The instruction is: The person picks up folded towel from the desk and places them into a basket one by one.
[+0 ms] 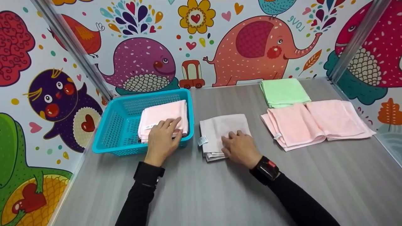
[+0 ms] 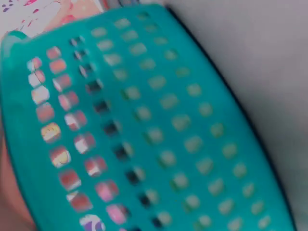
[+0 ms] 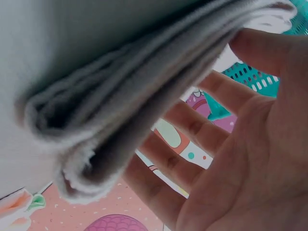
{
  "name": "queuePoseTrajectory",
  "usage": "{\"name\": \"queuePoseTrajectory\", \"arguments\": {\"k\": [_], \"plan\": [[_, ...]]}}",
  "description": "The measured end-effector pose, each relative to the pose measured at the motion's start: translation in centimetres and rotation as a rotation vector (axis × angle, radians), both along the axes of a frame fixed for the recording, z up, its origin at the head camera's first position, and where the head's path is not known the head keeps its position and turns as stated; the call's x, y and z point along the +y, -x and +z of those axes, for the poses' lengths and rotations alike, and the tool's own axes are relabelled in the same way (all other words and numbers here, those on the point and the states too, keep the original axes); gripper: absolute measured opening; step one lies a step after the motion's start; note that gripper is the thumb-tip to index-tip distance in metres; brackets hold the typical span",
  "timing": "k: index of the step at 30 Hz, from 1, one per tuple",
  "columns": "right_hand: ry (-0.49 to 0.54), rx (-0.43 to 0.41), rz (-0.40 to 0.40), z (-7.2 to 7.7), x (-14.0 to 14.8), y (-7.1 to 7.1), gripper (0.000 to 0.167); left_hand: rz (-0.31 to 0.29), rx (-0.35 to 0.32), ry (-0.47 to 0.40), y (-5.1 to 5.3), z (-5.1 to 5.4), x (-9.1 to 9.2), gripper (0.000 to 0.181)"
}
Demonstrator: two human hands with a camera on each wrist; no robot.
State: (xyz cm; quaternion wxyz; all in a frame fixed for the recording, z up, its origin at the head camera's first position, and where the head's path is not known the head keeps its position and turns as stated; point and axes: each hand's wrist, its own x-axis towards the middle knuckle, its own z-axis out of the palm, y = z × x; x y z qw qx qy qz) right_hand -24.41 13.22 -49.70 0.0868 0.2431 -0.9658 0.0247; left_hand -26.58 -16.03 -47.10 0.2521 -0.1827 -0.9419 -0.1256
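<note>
In the head view a folded pink cloth [image 1: 163, 113] lies inside the right part of a blue basket [image 1: 125, 150], and my left hand [image 1: 162, 141] rests on it with fingers spread. A folded pale grey-pink cloth [image 1: 220, 125] with a white tag lies on the table right of the basket. My right hand [image 1: 241, 147] touches its top, fingers slightly bent. The right wrist view shows the layered edge of this cloth [image 3: 130, 91] beside my right hand's [image 3: 231, 130] spread fingers. Only the basket's perforated wall [image 2: 163, 125] fills most of the left wrist view.
A folded green cloth [image 1: 284, 92] lies at the back right of the grey table [image 1: 201, 194]. Before it are two folded pink cloths [image 1: 295, 125], [image 1: 339, 119] side by side. Walls with cartoon animals [image 1: 251, 56] stand behind and at both sides.
</note>
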Motion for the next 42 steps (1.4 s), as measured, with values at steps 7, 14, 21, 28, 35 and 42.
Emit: {"name": "queuePoseTrajectory", "arguments": {"k": [7, 14, 21, 28, 35, 42], "plan": [[0.269, -0.030, -0.041, 1.5, 2.8, 2.1, 0.048, -0.274, 0.185, 0.021, -2.5, 0.3, 4.5, 0.028], [0.417, -0.177, -0.213, 0.3, 6.2, 4.3, 0.077, -0.177, -0.152, 0.014, -3.8, -2.4, 7.7, 0.041], [0.460, -0.373, -0.200, -0.5, 7.0, 4.9, 0.092, -0.127, -0.410, -0.098, -3.7, -4.0, 8.2, 0.049], [0.458, -0.443, -0.096, -0.3, 6.4, 4.9, 0.089, -0.193, -0.476, -0.107, -2.9, -4.3, 8.1, 0.039], [0.465, -0.468, -0.046, -0.4, 5.7, 4.7, 0.082, -0.255, -0.576, -0.260, -2.4, -4.3, 7.7, 0.039], [0.510, -0.450, -0.028, -0.6, 5.7, 4.5, 0.078, -0.327, -0.606, -0.364, -2.0, -4.5, 7.7, 0.040]]}}
